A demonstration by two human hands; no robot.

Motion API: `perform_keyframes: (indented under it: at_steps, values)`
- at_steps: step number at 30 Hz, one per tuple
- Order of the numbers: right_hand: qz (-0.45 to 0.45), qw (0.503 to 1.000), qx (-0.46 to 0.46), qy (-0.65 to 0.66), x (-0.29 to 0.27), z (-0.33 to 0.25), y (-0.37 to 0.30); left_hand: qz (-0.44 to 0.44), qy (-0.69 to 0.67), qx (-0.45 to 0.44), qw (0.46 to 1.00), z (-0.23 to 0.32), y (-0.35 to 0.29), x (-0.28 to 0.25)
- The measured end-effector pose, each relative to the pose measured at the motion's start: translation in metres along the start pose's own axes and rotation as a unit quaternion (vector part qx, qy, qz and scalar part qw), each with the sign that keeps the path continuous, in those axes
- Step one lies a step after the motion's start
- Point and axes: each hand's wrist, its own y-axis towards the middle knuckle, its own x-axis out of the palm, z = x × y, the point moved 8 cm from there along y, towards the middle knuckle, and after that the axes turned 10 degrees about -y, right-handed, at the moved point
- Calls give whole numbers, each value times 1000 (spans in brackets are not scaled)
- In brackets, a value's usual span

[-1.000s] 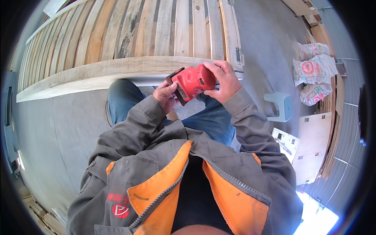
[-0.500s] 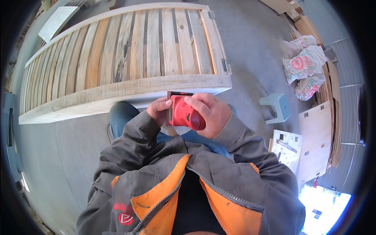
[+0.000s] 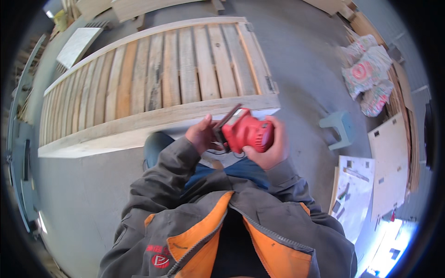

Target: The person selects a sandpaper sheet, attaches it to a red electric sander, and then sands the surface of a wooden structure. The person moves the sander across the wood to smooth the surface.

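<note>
A red palm sander (image 3: 248,133) is tilted in front of my body, its dark flat pad facing left. My right hand (image 3: 274,150) is wrapped round the rounded red body, with the thumb on the near side. At the pad's edge, my left hand (image 3: 199,135) has its thumb raised and its other fingers curled against the pad, partly hidden by it. Just beyond the sander lies the near rail of a slatted wooden frame (image 3: 139,118), its pale boards running away from me. A dark cord loops below the sander.
To the right stands a pale blue plastic stool (image 3: 340,129). Printed woven sacks (image 3: 371,67) lean by stacked boards, with white panels (image 3: 391,162) nearer. At the far left lies a pale board (image 3: 79,45). My knees are close under the sander.
The sander has turned and tilted, its pad swinging away from upright. My right hand has shifted from its top to its rear end. My left thumb has lifted, and the view has shifted slightly.
</note>
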Motion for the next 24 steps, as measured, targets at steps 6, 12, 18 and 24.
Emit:
perform_keyframes:
  at_steps: [6, 12, 18, 24]
  values:
    - [25, 975, 181, 129, 7, 69, -19, 99, -4, -11, 995, -38, -7, -27]
    - [57, 932, 280, 221, 16, 97, -31, 65, 152, -22, 986, -70, -2, -1]
    - [89, 863, 349, 354, 23, 87, -22, -64, 268, 42, 960, -89, 15, 42]
    - [67, 875, 349, 327, 42, 96, -25, -84, 196, 84, 973, -92, 14, 59]
